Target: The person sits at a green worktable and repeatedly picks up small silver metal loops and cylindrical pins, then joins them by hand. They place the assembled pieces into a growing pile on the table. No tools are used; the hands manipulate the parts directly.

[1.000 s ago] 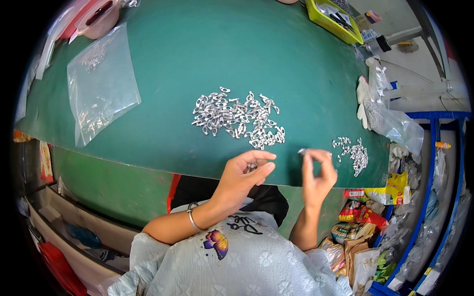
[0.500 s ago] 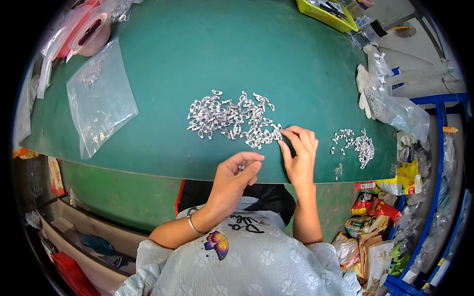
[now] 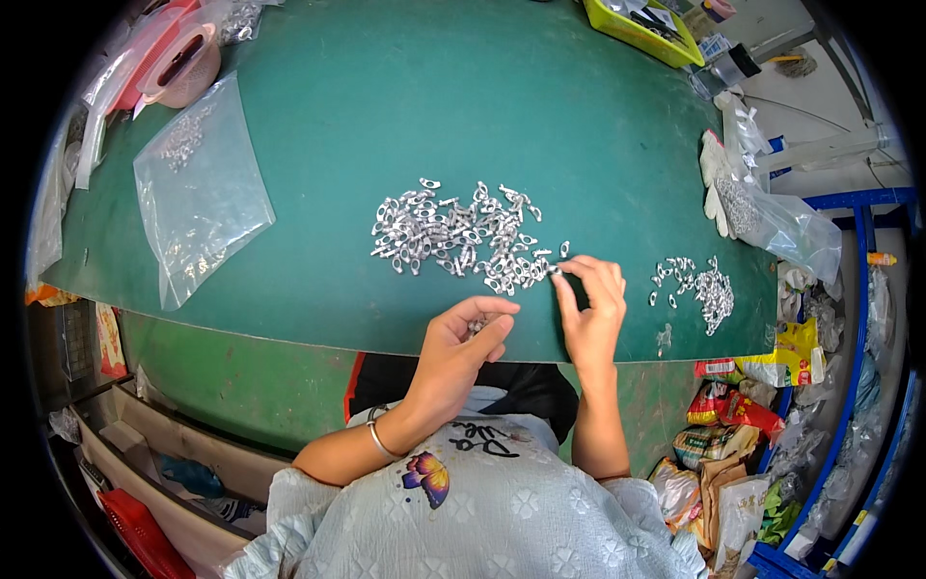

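A wide heap of small silver metal parts (image 3: 453, 234) lies in the middle of the green table (image 3: 405, 106). My right hand (image 3: 586, 311) reaches to the heap's right edge and pinches one small metal part (image 3: 555, 273) between thumb and fingertips. My left hand (image 3: 461, 349) hovers over the table's near edge with fingers curled around a few of the same silver parts. A smaller pile of metal parts (image 3: 699, 287) sits to the right of my right hand.
A clear plastic bag (image 3: 198, 198) lies at the left, with a pink basket (image 3: 183, 66) behind it. A yellow tray (image 3: 644, 27) stands at the back right. Another bag of parts and a white glove (image 3: 748, 207) sit on the right edge; snack packets (image 3: 733, 425) are below.
My right hand moved from near the small pile leftward to the big heap's edge and took hold of a part. My left hand stayed near the table's front edge.
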Action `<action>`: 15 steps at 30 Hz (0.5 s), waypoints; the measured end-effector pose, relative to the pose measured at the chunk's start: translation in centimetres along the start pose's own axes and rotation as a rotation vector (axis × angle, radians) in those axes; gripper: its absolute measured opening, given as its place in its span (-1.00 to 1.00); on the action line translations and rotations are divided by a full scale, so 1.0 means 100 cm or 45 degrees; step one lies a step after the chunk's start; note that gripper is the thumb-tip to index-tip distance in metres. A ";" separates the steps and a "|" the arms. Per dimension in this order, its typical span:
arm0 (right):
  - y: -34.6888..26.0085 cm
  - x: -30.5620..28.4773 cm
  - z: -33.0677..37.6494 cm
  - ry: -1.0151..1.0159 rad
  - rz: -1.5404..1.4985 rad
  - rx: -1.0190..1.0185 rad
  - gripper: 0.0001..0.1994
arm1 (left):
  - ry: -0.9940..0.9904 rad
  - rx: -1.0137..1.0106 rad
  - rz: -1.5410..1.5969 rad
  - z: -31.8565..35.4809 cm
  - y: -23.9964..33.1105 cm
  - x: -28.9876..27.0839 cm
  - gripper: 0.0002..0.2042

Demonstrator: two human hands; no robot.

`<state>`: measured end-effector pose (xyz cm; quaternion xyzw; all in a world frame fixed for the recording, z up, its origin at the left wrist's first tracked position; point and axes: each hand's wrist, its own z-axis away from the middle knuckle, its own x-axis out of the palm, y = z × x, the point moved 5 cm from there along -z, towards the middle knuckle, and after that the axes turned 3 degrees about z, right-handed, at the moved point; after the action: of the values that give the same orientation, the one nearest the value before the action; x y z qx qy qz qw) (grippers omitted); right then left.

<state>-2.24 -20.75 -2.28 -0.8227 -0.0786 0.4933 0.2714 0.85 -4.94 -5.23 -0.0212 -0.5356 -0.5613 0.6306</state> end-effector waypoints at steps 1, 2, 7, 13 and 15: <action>0.003 -0.004 0.002 0.015 -0.140 0.073 -0.81 | 0.001 0.003 0.001 0.000 0.000 0.000 -0.85; 0.003 -0.006 0.004 0.026 -0.283 0.146 -0.82 | 0.007 0.006 0.003 0.000 0.000 0.000 -0.85; -0.020 -0.010 0.020 -0.203 -1.113 0.428 -0.86 | -0.073 0.211 -0.302 0.004 0.016 0.016 -0.80; -0.036 -0.015 0.025 -0.244 -1.199 0.362 -0.83 | -0.175 0.333 -0.460 0.008 0.024 0.028 -0.80; -0.038 -0.017 0.025 -0.238 -1.204 0.358 -0.84 | -0.193 0.362 -0.472 0.008 0.025 0.028 -0.80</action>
<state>-4.67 -17.30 0.07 -0.6048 -0.3997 0.3936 0.5653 1.56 -5.43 -1.47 0.1241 -0.6498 -0.5831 0.4715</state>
